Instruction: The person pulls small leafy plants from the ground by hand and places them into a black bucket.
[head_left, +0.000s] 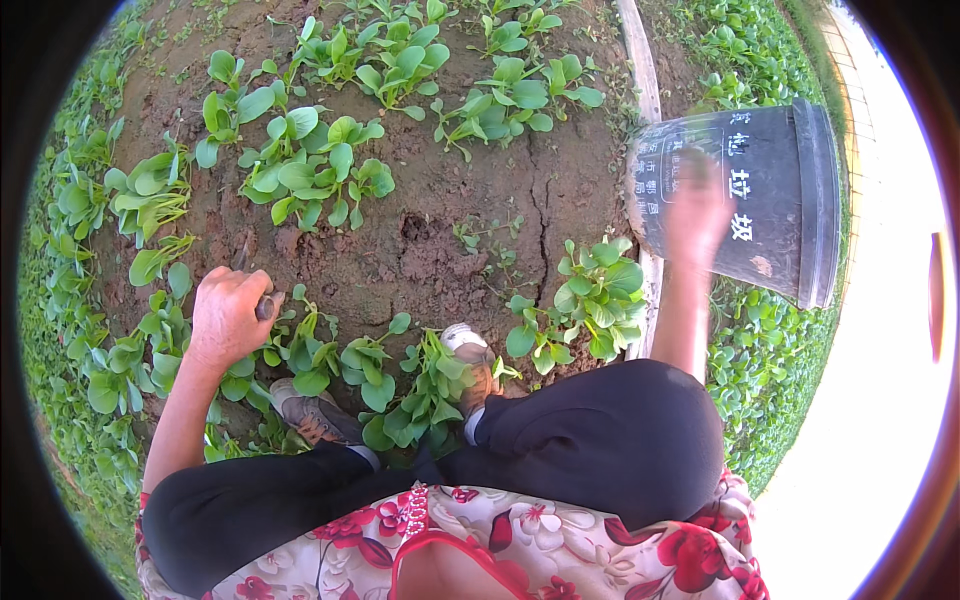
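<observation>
My left hand (229, 309) is closed around a small hand tool with a short handle (265, 306). A bit of its narrow end (243, 253) shows beyond my knuckles, close to the soil; the rest is hidden by my fist. My right hand (699, 214), blurred by motion, is in front of a dark plastic bucket (772, 210) that bears white writing. Something greenish blurs at the fingers, and whether they hold it I cannot tell. Between my hands lies bare, loosened soil (435, 255) with a few small weeds (487, 234).
Leafy green seedlings (300, 165) grow in clumps ahead, with more plants (427, 382) around my shoes (474, 360). At right, a leafy clump (592, 300) stands beside a pale border strip (641, 67). A crack (538, 202) runs through the soil. Bright pavement (862, 420) lies at far right.
</observation>
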